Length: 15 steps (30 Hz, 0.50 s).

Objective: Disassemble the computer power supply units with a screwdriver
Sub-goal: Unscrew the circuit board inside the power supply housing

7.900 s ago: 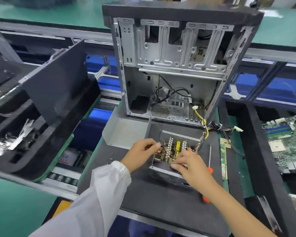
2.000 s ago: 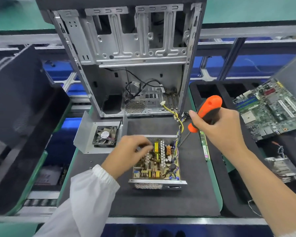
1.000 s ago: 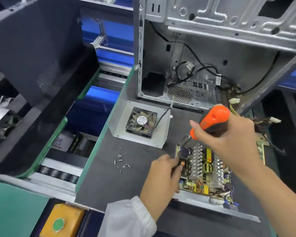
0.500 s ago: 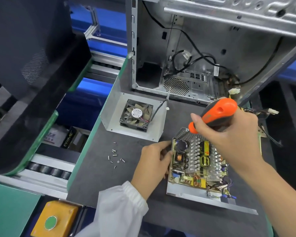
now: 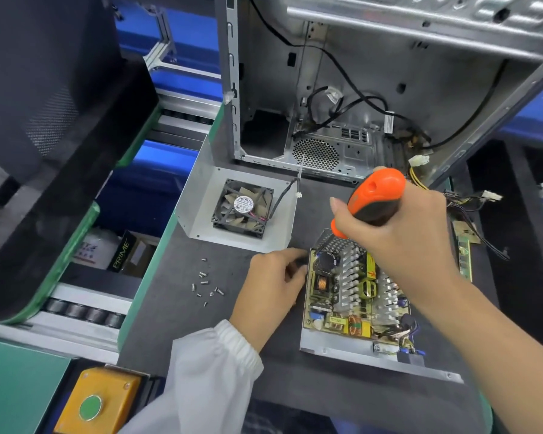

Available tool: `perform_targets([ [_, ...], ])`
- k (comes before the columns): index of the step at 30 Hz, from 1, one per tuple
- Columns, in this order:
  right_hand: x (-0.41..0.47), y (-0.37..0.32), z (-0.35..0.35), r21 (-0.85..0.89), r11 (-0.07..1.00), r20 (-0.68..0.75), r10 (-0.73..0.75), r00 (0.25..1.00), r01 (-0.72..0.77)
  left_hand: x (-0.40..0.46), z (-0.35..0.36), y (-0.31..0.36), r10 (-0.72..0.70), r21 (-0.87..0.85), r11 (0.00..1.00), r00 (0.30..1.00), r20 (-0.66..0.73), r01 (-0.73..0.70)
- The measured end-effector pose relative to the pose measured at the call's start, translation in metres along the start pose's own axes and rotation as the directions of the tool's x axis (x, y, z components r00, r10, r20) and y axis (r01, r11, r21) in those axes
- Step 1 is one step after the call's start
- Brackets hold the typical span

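1 PSU (image 5: 355,296), 1 fan (image 5: 243,206), 1 screwdriver (image 5: 372,198)

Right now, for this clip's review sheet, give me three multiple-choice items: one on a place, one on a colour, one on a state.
1. Where do the loose screws lie?
A. Inside the computer case
B. On the dark mat, left of the left hand
C. On the circuit board

2. What colour is the screwdriver handle?
A. Orange and black
B. Blue
C. Yellow

3. What state is the power supply in?
A. Closed, cover on
B. Open, with its circuit board bare
C. Mounted in the case

Answers:
1 B: the screws sit scattered on the mat, left of the left hand.
2 A: the right hand grips an orange handle with a black part.
3 B: its board shows bare, and the cover with the fan lies apart on the mat.
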State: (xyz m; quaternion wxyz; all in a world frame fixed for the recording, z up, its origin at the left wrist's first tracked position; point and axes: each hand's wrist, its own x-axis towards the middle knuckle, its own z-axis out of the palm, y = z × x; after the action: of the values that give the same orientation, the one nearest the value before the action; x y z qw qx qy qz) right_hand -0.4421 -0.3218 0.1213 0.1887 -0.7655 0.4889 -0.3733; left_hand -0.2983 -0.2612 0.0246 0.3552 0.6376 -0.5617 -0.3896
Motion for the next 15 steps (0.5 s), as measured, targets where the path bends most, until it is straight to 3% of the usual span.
perform_targets([
  [3,0.001,0.002,0.001,0.041,0.999,0.091,0.017,0.996,-0.02,-0.005,-0.004,0.013,0.161,0.094,0.984,0.979,-0.121,-0.15],
  [5,0.002,0.004,-0.001,0.056,0.998,0.161,0.013,0.987,-0.022,-0.008,-0.01,0.025,0.344,0.155,0.937,0.902,-0.262,-0.312],
  [7,0.007,0.007,-0.007,0.066,0.996,0.235,0.036,0.971,-0.052,-0.003,-0.019,0.036,0.461,0.17,0.887,0.83,-0.315,-0.428],
  [9,0.015,0.01,-0.013,0.064,0.997,0.319,0.025,0.947,-0.048,0.008,-0.032,0.045,0.502,0.18,0.864,0.833,-0.234,-0.471],
  [12,0.022,0.012,-0.016,0.065,0.998,0.415,-0.021,0.91,-0.007,0.026,-0.047,0.053,0.482,0.195,0.859,0.876,0.007,-0.474],
  [15,0.029,0.015,-0.018,0.133,0.991,0.493,-0.068,0.868,0.002,0.04,-0.055,0.055,0.446,0.076,0.883,0.878,0.174,-0.464],
])
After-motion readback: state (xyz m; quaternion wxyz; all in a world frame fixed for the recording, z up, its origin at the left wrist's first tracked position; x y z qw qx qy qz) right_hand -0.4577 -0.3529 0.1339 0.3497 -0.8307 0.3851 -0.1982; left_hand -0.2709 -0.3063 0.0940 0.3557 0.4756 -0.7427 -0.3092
